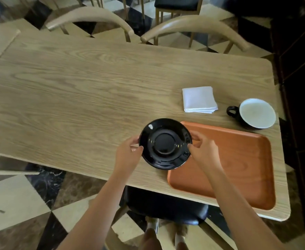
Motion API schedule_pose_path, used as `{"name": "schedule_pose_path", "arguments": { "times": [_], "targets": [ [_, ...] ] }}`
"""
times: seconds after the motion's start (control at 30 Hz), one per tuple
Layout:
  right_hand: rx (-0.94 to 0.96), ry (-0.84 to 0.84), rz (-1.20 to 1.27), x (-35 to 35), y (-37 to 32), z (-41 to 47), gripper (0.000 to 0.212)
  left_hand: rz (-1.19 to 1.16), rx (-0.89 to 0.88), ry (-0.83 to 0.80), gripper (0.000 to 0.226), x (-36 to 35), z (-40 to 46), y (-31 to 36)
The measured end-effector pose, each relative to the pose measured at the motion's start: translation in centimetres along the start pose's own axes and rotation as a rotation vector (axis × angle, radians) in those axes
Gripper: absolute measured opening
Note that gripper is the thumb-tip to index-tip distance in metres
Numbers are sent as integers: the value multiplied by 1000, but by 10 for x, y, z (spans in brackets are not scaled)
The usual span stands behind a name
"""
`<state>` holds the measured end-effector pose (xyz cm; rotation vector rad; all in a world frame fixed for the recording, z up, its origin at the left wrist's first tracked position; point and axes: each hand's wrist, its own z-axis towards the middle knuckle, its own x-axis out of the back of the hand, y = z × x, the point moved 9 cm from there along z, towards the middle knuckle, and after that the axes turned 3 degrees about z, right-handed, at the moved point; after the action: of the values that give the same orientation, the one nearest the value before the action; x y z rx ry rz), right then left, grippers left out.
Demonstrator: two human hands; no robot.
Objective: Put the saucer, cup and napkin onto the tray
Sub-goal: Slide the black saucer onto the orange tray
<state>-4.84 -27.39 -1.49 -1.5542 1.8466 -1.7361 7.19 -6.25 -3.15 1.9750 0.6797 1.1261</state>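
A glossy black saucer (165, 143) is held between both hands over the left edge of the orange-brown tray (238, 159). My left hand (129, 153) grips its left rim and my right hand (203, 150) grips its right rim. Whether the saucer touches the table I cannot tell. A folded white napkin (198, 99) lies on the wooden table (76, 91) beyond the tray. To its right a black cup (254, 113) with a white inside stands near the table's right edge, handle pointing left. Nothing lies on the tray's surface.
Two curved wooden chair backs (94, 16) stand along the table's far side. A black-seated chair (166, 206) is tucked under the near edge below my arms. The floor is checkered tile. A dark wall or cabinet (299, 87) runs along the right.
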Motion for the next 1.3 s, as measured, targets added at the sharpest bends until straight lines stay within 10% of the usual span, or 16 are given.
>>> {"name": "schedule_pose_path", "arguments": {
  "times": [0.2,0.7,1.03,1.3],
  "targets": [
    [-42,106,123,50,56,6,40,-239,14,-166,42,-62,4,21],
    [-77,95,257,57,107,23,44,65,-124,-91,43,-99,21,32],
    [-75,69,210,59,97,29,38,-227,144,-205,39,-103,27,17],
    [-50,24,56,80,84,28,31,331,-137,-90,35,-90,29,49]
  ]
}}
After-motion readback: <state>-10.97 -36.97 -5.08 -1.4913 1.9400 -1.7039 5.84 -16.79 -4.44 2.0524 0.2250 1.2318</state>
